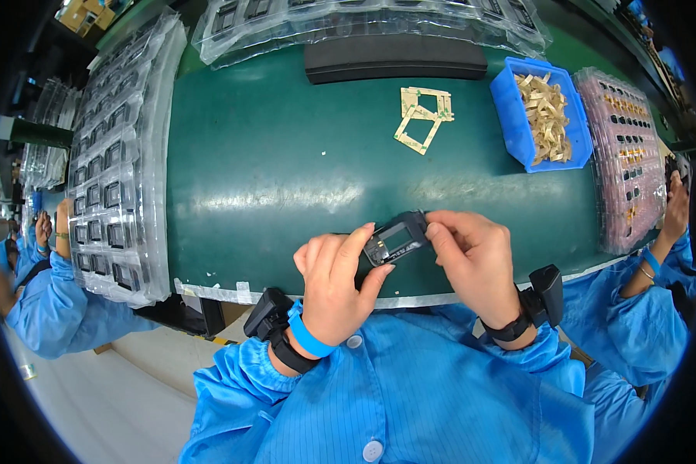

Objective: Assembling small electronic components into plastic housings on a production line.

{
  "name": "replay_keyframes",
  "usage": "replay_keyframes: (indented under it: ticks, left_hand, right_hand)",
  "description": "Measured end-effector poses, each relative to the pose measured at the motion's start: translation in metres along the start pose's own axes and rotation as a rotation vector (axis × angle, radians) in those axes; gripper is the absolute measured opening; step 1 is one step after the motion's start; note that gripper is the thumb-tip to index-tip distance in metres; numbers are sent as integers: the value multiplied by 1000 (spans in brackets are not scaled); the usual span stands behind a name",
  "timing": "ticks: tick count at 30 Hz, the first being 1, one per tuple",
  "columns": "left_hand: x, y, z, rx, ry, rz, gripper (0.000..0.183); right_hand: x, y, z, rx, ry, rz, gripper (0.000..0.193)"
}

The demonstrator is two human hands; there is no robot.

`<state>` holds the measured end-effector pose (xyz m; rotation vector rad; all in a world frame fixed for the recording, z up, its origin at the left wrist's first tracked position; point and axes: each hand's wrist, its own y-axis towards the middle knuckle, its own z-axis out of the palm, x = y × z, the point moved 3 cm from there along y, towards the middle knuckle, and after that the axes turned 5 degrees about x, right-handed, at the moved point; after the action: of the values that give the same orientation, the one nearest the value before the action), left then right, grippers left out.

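Observation:
A small black device housing (399, 240) with a rectangular window is held tilted just above the near part of the green table. My left hand (335, 274) grips its left end between thumb and fingers. At the housing's upper right end, my right hand (472, 251) has thumb and forefinger closed on its edge. Whether a smaller part is also between those fingertips is hidden. Beyond my hands lie cream-coloured adhesive frames (420, 139) with square cut-outs, overlapping one another.
A blue bin (516, 127) of tan strips stands at the right, beside stacked clear trays (622, 162) of small parts. Clear trays (108, 178) of black housings line the left. A long black box (394, 59) lies at the back. Co-workers' hands (677, 205) show at both sides.

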<state>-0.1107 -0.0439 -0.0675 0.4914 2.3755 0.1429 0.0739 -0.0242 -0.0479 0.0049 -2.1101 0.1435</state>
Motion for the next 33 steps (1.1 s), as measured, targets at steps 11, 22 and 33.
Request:
replay_keyframes:
  ticks: [11, 22, 33]
  left_hand:
    - [-11, 26, -3, 132, -48, -69, 41]
    - [-2, 55, 9, 173, -59, -52, 16]
    - [-3, 58, 11, 139, -54, -27, 14]
  right_hand:
    - [-28, 6, -16, 99, 304, 154, 20]
    - [-23, 11, -7, 69, 150, 47, 18]
    - [-15, 13, 0, -36, -5, -43, 6]
